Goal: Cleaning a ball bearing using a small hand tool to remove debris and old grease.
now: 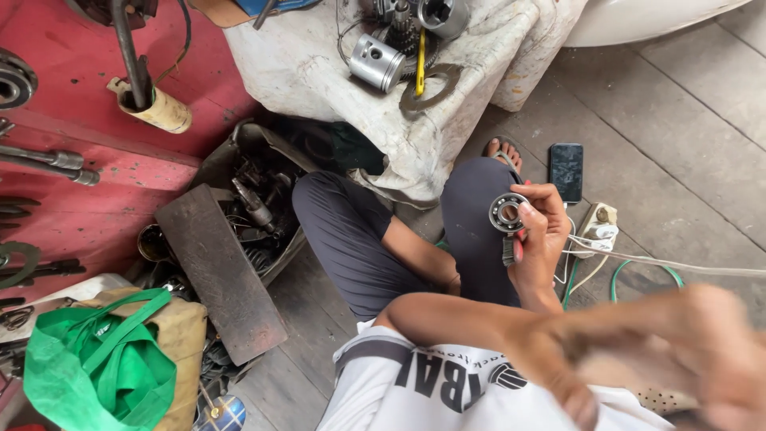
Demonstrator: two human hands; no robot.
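The right hand is raised over the right knee, its fingertips pinched on the outer ring of a round steel ball bearing with its face turned up to the camera. A small red-handled tool is tucked lower in the same palm; I cannot tell what kind it is. The left hand is a blur close to the lens at the lower right corner, and I cannot tell whether its fingers are spread or closed. Behind the bearing, a black phone and a white power strip lie on the grey plank floor. A silver metal piston rests on the dirty white cloth-covered block at the top edge. To handle the bearing well, I would keep the pinch on the outer ring only, leave the balls untouched, and hold it above the lap, not above the gritty floor.
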